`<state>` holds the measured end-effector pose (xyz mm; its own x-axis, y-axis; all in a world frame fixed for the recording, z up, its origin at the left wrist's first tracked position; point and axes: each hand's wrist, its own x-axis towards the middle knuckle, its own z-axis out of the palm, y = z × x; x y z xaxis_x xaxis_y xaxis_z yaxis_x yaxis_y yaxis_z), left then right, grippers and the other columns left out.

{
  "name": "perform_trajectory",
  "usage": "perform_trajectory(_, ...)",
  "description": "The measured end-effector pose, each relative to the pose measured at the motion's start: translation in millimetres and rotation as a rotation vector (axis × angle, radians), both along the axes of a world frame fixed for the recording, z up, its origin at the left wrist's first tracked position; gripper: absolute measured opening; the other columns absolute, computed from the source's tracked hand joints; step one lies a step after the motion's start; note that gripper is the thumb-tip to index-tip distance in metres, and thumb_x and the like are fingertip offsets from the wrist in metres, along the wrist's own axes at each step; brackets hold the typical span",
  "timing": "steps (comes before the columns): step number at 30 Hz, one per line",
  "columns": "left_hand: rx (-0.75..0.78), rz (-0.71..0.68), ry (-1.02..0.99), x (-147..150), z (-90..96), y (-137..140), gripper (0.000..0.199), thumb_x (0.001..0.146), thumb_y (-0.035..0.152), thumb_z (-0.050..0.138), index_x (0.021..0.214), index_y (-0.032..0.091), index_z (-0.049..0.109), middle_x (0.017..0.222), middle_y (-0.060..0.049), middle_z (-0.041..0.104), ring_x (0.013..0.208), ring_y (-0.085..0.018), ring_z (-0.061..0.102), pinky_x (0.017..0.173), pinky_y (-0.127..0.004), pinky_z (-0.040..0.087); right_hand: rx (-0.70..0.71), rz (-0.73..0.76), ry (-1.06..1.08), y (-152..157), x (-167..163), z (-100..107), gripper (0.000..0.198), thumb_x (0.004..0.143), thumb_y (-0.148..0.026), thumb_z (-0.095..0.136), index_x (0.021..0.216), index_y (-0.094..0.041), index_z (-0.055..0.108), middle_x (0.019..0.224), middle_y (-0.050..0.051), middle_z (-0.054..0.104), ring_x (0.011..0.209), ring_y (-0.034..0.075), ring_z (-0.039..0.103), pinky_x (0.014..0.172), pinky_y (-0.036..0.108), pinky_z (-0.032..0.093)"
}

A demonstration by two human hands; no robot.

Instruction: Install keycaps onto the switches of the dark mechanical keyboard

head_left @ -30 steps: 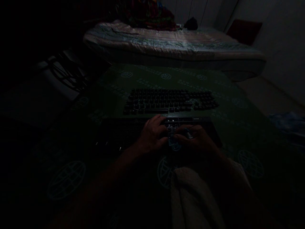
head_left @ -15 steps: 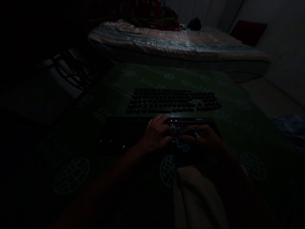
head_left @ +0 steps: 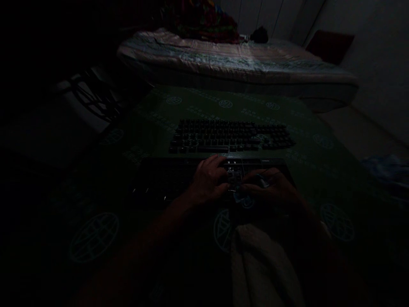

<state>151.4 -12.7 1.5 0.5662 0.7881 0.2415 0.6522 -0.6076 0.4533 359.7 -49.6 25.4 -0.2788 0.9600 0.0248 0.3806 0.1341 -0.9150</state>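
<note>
In very dim light, a black keyboard base [head_left: 169,179] with its keycaps off lies on a green table cover. My left hand [head_left: 209,177] rests on the middle of the base, its fingers stretched out over it. Beside it, my right hand [head_left: 271,185] pinches a small pale cloth [head_left: 263,182], part of which hangs down near the base's front edge. The fingertips of that hand are low over the bare key area; whether they touch it is hard to see. Behind the base, loose black keycaps [head_left: 217,134] lie in keyboard layout.
A beige towel [head_left: 258,256] lies close in front of me. Beyond the green printed table cover [head_left: 198,96] stands a bed [head_left: 230,59] with dark bedding on it. A patterned black metal frame [head_left: 96,96] is at the left, and bluish fabric [head_left: 386,170] lies at the right.
My right hand has shifted slightly left over the base with the cloth. My left hand has stayed in place on the base. The whole view has moved a little.
</note>
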Motion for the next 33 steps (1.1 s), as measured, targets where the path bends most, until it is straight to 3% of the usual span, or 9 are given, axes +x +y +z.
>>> perform_trajectory(3, 0.014, -0.009, -0.003, -1, -0.6, 0, 0.016, 0.070, 0.025, 0.065, 0.083, 0.017, 0.066, 0.137, -0.012, 0.050, 0.131, -0.034, 0.038, 0.102, -0.055, 0.035, 0.014, 0.082, -0.020, 0, -2, -1, 0.016, 0.074, -0.031, 0.067, 0.075, -0.016, 0.072, 0.069, 0.002, 0.069, 0.063, 0.014, 0.061, 0.061, 0.026, 0.047)
perform_trajectory(7, 0.022, -0.018, 0.015, 0, 0.1, 0, 0.014, 0.070, 0.024, 0.065, 0.082, 0.017, 0.065, 0.135, -0.013, 0.052, 0.130, -0.034, 0.040, 0.101, -0.055, 0.036, 0.076, 0.011, -0.012, 1, -1, -2, 0.016, 0.075, -0.032, 0.067, 0.078, -0.016, 0.071, 0.073, 0.002, 0.071, 0.066, 0.015, 0.062, 0.063, 0.026, 0.048)
perform_trajectory(12, 0.028, -0.008, 0.013, -1, -3.4, 0, 0.016, 0.071, 0.025, 0.064, 0.084, 0.017, 0.066, 0.136, -0.013, 0.050, 0.132, -0.034, 0.037, 0.102, -0.056, 0.035, 0.000, 0.126, -0.036, 0, -2, -1, 0.015, 0.076, -0.031, 0.066, 0.076, -0.017, 0.071, 0.070, 0.002, 0.070, 0.063, 0.014, 0.061, 0.060, 0.025, 0.048)
perform_trajectory(19, 0.025, -0.007, 0.011, -1, -0.7, 0, 0.016, 0.071, 0.025, 0.064, 0.086, 0.018, 0.065, 0.136, -0.012, 0.051, 0.132, -0.034, 0.038, 0.102, -0.057, 0.035, 0.088, -0.194, 0.003, 6, 14, 3, 0.020, 0.070, -0.038, 0.071, 0.073, -0.018, 0.071, 0.072, 0.004, 0.072, 0.066, 0.018, 0.064, 0.061, 0.028, 0.051)
perform_trajectory(26, 0.032, 0.008, 0.028, -1, -2.6, 0, 0.016, 0.072, 0.023, 0.062, 0.085, 0.016, 0.065, 0.136, -0.013, 0.051, 0.132, -0.034, 0.038, 0.103, -0.056, 0.034, 0.051, -0.073, -0.039, 5, 11, 0, 0.019, 0.071, -0.036, 0.071, 0.072, -0.018, 0.072, 0.070, 0.002, 0.070, 0.066, 0.016, 0.063, 0.064, 0.028, 0.050)
perform_trajectory(33, 0.104, -0.018, 0.022, -1, -2.9, -2, 0.017, 0.075, 0.025, 0.059, 0.089, 0.016, 0.065, 0.132, -0.016, 0.053, 0.130, -0.034, 0.041, 0.102, -0.055, 0.036, 0.036, -0.375, 0.040, 10, 28, 0, 0.028, 0.066, -0.043, 0.074, 0.074, -0.017, 0.071, 0.065, 0.004, 0.068, 0.060, 0.016, 0.061, 0.053, 0.026, 0.047)
